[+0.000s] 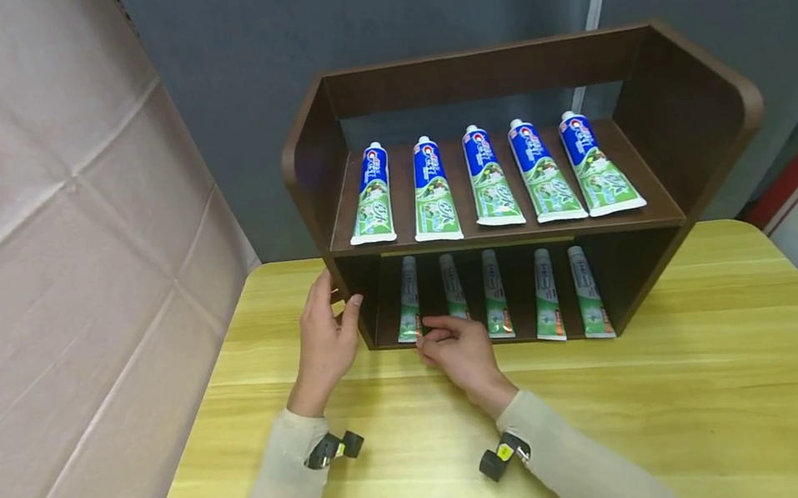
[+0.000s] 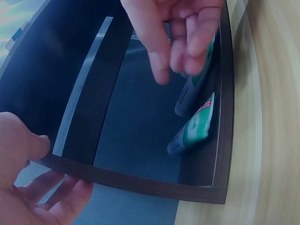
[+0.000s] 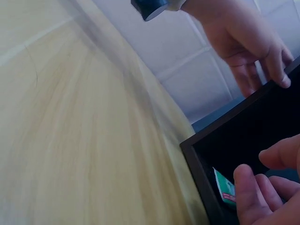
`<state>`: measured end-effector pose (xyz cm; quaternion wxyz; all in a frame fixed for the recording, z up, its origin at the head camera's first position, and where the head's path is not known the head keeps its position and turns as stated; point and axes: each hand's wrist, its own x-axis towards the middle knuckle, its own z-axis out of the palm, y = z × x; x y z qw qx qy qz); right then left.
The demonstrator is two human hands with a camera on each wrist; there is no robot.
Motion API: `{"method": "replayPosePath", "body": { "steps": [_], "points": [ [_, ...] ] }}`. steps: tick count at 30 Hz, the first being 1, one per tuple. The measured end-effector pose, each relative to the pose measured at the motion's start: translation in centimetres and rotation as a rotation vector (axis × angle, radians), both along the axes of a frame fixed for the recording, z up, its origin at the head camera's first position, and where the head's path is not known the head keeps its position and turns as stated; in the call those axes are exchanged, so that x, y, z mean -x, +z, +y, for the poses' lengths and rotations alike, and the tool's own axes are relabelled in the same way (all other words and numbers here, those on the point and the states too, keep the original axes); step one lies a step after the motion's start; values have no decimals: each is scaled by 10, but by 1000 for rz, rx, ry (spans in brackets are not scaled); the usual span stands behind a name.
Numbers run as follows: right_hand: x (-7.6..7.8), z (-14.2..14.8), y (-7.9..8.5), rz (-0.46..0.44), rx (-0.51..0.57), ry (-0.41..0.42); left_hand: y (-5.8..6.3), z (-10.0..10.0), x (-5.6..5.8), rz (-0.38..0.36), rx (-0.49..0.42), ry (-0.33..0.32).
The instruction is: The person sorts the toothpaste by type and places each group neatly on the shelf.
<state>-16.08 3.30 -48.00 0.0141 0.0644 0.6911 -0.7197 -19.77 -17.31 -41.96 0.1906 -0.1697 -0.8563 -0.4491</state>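
My left hand (image 1: 325,334) grips the left side panel of a dark brown two-tier shelf (image 1: 490,75), thumb inside its front edge and fingers outside, as the left wrist view also shows. My right hand (image 1: 464,354) is at the front edge of the lower tier, its fingers loosely bent with nothing between them. Beside its fingertips lies the leftmost grey-and-green toothpaste tube (image 1: 409,302). Behind the hand, a second toothpaste tube (image 1: 452,284) is partly hidden. In the left wrist view the right-hand fingers (image 2: 159,65) hang over the tubes.
Several blue-and-green toothpaste tubes (image 1: 432,190) lie in a row on the upper tier. More grey-and-green tubes (image 1: 546,297) lie to the right on the lower tier. The shelf stands on a yellow wood-grain table (image 1: 691,396), with a grey partition (image 1: 412,3) behind and light cloth (image 1: 50,244) at left.
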Motion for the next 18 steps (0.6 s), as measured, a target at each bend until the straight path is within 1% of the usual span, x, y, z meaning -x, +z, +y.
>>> {"method": "replayPosePath", "body": {
  "steps": [3, 9, 14, 18],
  "points": [
    [-5, 4, 5, 11, -35, 2, 0, -1, -1, -10, -6, 6],
    [-16, 14, 18, 18, -50, 31, -1, -2, -5, -40, -14, 35],
    [-27, 27, 31, 52, -93, 74, -1, -2, -13, -67, -46, 56],
    [-35, 39, 39, 88, -139, 91, 1, -4, -23, -65, -66, 66]
  ]
}}
